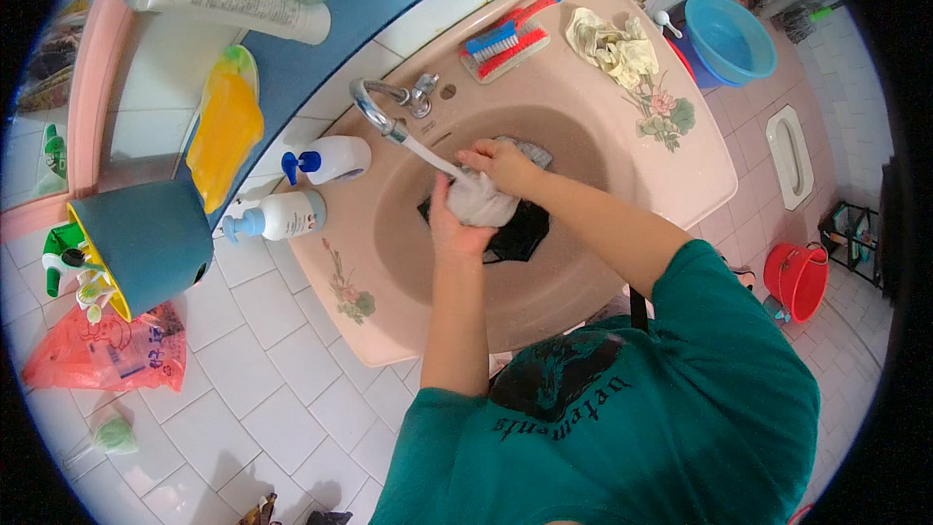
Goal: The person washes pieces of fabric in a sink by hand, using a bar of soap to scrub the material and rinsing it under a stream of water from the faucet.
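Note:
A pale grey wet cloth (481, 202) is bunched up between my two hands over the pink sink (389, 272). My left hand (455, 224) is wrapped round it from below and the left. From above, my right hand (507, 167) grips its upper right part, fingers bent. Water runs from the curved chrome tap (373, 109) onto the cloth. Under my hands, a black cloth (525, 231) lies in the basin. Another greyish piece of fabric (535, 153) shows behind my right hand, partly hidden by it.
Blue and red brushes (505, 44) and a crumpled cream cloth (612, 47) lie on the sink's back ledge. Two pump bottles, one white with a dark blue top (335, 158), one with a light blue top (292, 216), stand at the left. A blue basin (734, 37) is at the far right.

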A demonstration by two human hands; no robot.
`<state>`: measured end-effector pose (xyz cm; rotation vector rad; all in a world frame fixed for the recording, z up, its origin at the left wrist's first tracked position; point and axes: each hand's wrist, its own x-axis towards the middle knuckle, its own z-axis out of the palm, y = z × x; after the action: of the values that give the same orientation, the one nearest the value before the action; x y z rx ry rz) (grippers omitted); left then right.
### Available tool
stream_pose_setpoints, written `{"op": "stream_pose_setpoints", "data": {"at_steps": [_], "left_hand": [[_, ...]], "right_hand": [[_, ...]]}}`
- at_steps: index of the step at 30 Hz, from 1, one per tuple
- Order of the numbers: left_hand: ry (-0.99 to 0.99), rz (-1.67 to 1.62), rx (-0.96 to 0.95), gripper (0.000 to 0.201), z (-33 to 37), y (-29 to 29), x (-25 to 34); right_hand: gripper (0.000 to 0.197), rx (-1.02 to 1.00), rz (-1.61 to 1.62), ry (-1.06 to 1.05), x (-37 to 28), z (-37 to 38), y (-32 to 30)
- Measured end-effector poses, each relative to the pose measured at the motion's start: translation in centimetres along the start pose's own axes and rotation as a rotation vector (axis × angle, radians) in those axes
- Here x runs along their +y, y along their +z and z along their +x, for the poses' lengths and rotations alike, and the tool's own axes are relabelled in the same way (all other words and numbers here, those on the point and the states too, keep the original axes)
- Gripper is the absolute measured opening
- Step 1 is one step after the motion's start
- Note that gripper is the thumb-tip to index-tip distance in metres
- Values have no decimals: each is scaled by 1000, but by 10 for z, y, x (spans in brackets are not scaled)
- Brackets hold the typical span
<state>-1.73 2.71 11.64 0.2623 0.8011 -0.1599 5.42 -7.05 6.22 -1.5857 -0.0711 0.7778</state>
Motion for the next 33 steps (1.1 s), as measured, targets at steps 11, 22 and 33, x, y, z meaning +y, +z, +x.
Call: {"op": "stream_pose_setpoints", "data": {"at_steps": [11, 22, 33], "left_hand": [[385, 286, 307, 33, 15, -71, 31], [-70, 187, -504, 55, 27, -29, 24], [16, 165, -90, 38, 35, -17, -11]], "right_hand": [[27, 34, -503, -124, -53, -28, -21], [23, 157, -729, -770, -37, -76, 41], [28, 431, -681, -332, -7, -27, 18]]}}
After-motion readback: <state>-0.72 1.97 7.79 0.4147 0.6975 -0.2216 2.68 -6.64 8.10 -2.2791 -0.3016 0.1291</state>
